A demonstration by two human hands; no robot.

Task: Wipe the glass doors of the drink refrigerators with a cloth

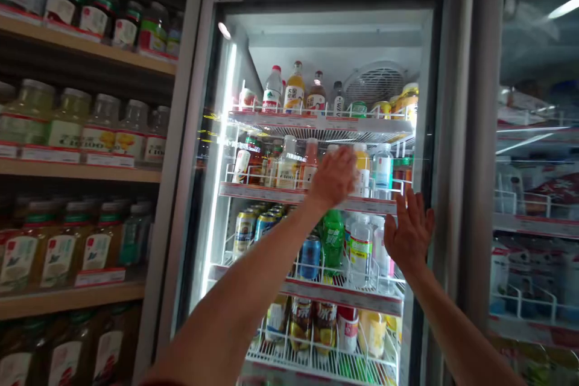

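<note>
My left hand (335, 176) is raised in front of a lit drinks fridge's glass door (312, 30), level with the second shelf (271, 193). Its fingers stretch toward the right, a little blurred, and nothing shows in them. Lower and further right, my right hand (409, 232) is open, fingers apart, close to the right side of the glass door. Whether either hand touches the glass, I cannot tell. Behind the hands stand a clear bottle with a yellow-green label (360, 250), a green soda bottle (333, 238) and a blue can (310, 257).
The top fridge shelf (316, 123) carries several bottles. Bottled tea (301, 319) and other drinks fill a lower rack. Wooden shelves (76, 172) with bottled drinks stand at the left. Another glass-fronted fridge (536, 193) is on the right, beyond a metal frame (479, 132).
</note>
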